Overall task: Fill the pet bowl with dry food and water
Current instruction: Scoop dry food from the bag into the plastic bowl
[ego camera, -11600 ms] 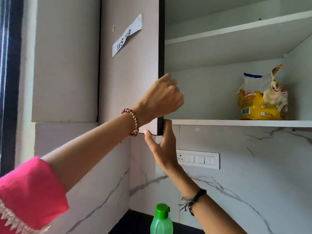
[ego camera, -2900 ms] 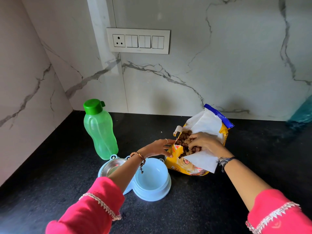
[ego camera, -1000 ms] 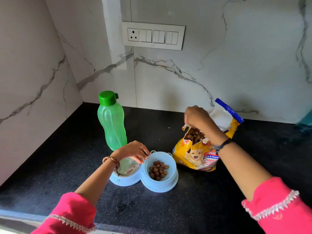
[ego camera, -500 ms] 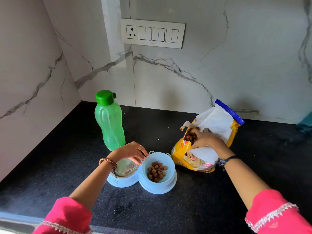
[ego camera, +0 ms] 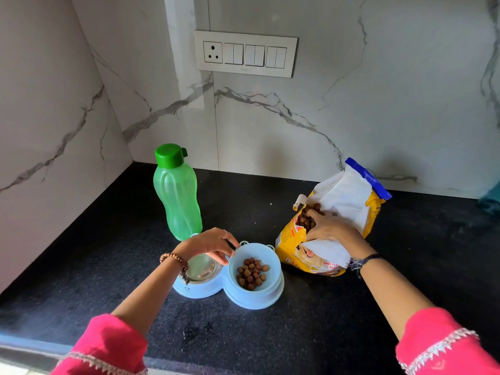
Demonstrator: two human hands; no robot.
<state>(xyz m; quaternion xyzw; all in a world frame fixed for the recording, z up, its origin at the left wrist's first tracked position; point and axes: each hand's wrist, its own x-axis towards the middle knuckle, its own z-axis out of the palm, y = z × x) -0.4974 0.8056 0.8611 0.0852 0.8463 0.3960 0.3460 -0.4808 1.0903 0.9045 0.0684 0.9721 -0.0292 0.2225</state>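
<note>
Pet bowl (ego camera: 230, 289): pale blue plastic double feeder, two round wells joined side by side, standing on the black speckled counter (ego camera: 270, 334) near its front edge. Left well holds a shiny steel insert (ego camera: 201, 269), partly hidden by the left wrist; whether it holds anything cannot be told. Right well holds a small heap of brown kibble (ego camera: 251, 273), covering only part of its floor.

Water bottle (ego camera: 177, 194): translucent green, darker green cap on, upright, just behind the bowl's left well.

Left hand (ego camera: 209, 243): over the left well, fingers bent downward, fingertips at the rim where the two wells meet; it steadies the bowl, though a firm pinch cannot be confirmed. Beaded bracelet at the wrist.

Food bag (ego camera: 328, 234): yellow pouch with white inner face and blue top strip, torn open, leaning to the right of the bowl and close beside it. Brown kibble shows in its mouth.

Right hand (ego camera: 328, 228): inside the bag's opening, fingers curled down into the kibble; the fingertips are hidden, so what they hold cannot be told. Dark thread band at the wrist.
</note>
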